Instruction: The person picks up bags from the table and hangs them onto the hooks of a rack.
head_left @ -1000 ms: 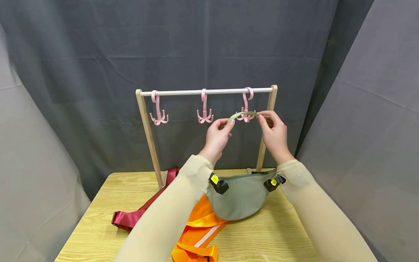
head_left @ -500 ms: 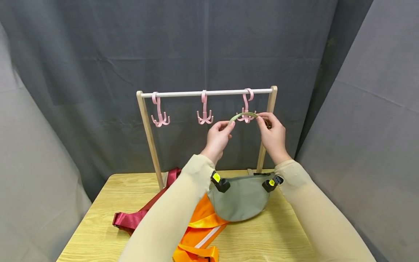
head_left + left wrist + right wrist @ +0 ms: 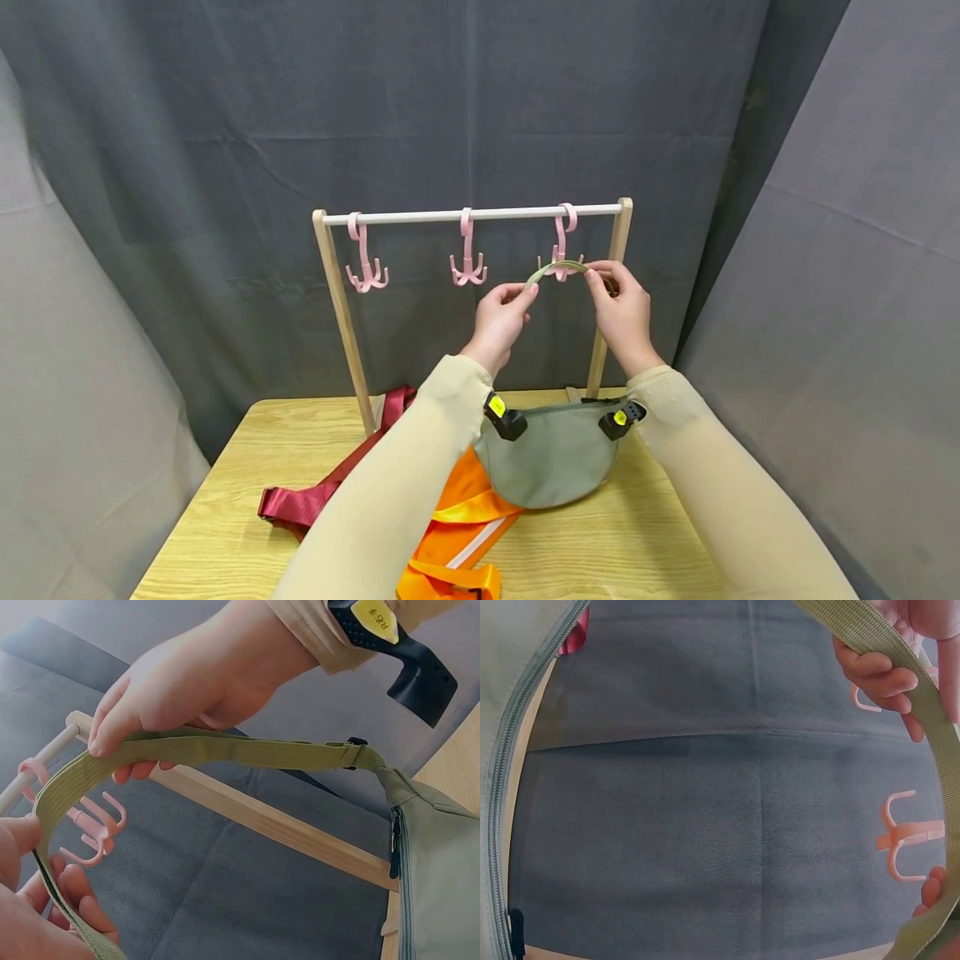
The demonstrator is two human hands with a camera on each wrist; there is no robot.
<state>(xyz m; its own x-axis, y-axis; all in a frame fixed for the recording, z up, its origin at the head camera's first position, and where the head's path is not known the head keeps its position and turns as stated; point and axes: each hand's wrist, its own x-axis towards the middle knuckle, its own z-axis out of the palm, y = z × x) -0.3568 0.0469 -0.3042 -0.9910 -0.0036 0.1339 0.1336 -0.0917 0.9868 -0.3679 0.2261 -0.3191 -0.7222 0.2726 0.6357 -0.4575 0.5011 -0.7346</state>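
A grey-green waist bag (image 3: 551, 458) stands at the table's back right, zip along its top edge. Its olive strap (image 3: 558, 265) arches upward between the two hands. My left hand (image 3: 498, 325) pinches the strap's left side between thumb and fingers. On the right side, my right hand (image 3: 624, 312) grips it the same way, near the rack's right post. Just behind the arch hangs the right pink hook (image 3: 560, 237), whose prongs the strap partly covers in the head view. In the left wrist view, the strap (image 3: 277, 754) runs through a buckle to the bag.
A wooden rack with a white rail (image 3: 416, 217) stands at the table's back. Two more pink hooks, left (image 3: 365, 258) and middle (image 3: 468, 250), hang from it. On the table (image 3: 600, 550) lie an orange bag (image 3: 450, 542) and a dark red strap (image 3: 300, 504), partly behind the left sleeve.
Both hands have sunk slightly with the strap, and the right hand has shifted a little left, toward the other. The head view has also moved slightly.
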